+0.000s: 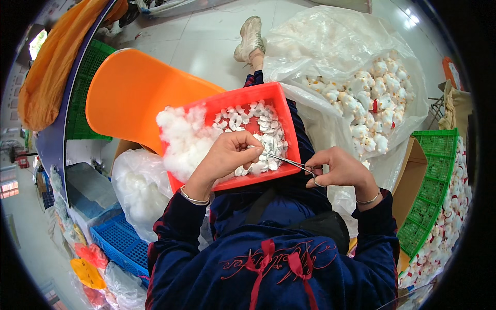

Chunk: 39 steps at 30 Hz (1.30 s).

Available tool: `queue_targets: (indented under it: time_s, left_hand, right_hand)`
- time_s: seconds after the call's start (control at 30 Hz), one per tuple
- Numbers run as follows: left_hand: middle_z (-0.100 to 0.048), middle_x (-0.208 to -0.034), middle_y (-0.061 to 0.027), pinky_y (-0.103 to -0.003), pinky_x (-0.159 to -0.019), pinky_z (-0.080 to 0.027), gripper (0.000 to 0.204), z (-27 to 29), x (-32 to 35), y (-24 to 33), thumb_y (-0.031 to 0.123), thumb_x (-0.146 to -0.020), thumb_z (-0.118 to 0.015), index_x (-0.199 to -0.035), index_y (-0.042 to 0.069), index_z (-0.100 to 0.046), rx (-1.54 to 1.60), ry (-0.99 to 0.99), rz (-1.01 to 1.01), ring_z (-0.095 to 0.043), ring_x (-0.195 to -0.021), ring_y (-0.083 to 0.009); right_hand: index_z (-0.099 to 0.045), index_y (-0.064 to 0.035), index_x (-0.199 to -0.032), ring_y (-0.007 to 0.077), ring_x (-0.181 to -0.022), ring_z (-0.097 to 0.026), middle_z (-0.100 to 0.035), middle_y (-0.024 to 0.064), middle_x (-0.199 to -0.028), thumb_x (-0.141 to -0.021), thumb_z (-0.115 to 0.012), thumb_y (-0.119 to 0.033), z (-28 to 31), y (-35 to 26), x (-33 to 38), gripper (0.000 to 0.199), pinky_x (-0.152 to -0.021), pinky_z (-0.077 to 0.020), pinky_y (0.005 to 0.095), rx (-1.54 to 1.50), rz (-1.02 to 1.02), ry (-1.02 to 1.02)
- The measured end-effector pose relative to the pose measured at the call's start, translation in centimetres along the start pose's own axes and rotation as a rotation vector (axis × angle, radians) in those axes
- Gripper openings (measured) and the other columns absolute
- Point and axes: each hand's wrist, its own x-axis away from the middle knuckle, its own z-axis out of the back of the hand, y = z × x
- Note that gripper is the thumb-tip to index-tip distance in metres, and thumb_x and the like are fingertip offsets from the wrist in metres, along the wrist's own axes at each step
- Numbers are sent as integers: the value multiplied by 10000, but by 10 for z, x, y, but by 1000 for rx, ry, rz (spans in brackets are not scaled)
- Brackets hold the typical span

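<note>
Over the red plastic tray (pixel 290 121) on my lap, my left hand (pixel 225 156) is closed in a pinch. What its fingertips hold is mostly hidden; it may be one of the small white pieces. My right hand (pixel 341 168) has its fingers at the ring handles of metal forceps (pixel 290 162). The slim jaws point left and reach my left fingertips. Fluffy white stuffing (pixel 183 135) fills the tray's left part and spills over its rim. Many small white fabric pieces (pixel 271 126) lie in the right part.
An orange chair (pixel 139 93) stands beyond the tray at left. To the right, a clear plastic bag (pixel 325 39) holds many small white stuffed figures (pixel 380 98). Green crates (pixel 428 186) stand at far right, a blue crate (pixel 121 243) and a bag of stuffing (pixel 142 191) at left.
</note>
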Motion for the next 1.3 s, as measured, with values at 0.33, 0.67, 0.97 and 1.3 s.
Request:
queue_targets:
  time_s: [0.33,0.67,0.97,1.3]
  left_hand:
    - [-595,-631,-2,-202,-469,-362,259,1,-4,-9,213,-1003,-635,-791,66,-614,-29,226,80,-480,-494,-48]
    - [-597,-626,0,-212,-482,-376,293,3,-15,-16,251,-982,-689,-769,55,-644,-93,160,235,-500,-508,-51]
    - [-652,-755,-15,-200,-526,-457,117,-1,-14,-27,136,-968,-698,-934,25,-686,146,241,57,-569,-576,-60]
    - [-748,-1060,-140,-228,-643,-591,92,-13,-7,-18,84,-997,-642,-1040,6,-664,324,341,-5,-758,-893,-183]
  right_hand:
    - [-715,-74,-949,278,-848,-601,-628,67,-797,-713,-832,-203,-5,-24,5,294,-743,-460,408,614,53,216]
    - [-696,-109,-1025,245,-1000,-575,-630,27,-936,-666,-855,-194,-16,-34,7,402,-860,-408,398,950,135,366]
    - [-695,-110,-1059,258,-1023,-567,-640,27,-969,-689,-868,-260,-17,-31,9,435,-864,-396,411,887,80,302]
    - [-725,-95,-1029,245,-874,-604,-648,25,-820,-754,-838,-280,-27,-25,1,350,-768,-402,395,516,29,305]
